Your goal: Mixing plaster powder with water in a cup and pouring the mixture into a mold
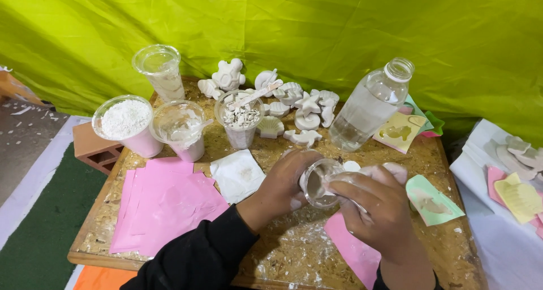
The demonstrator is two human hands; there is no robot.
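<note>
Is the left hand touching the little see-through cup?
Touching. The head view shows the left hand wrapped around the side of the small clear cup, tilted over the table, with the fingers of the right hand at its mouth.

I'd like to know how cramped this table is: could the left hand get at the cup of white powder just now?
Probably not right away: the left hand is wrapped around a small clear cup. Otherwise the way over the pink sheets to the powder cup looks free.
</note>
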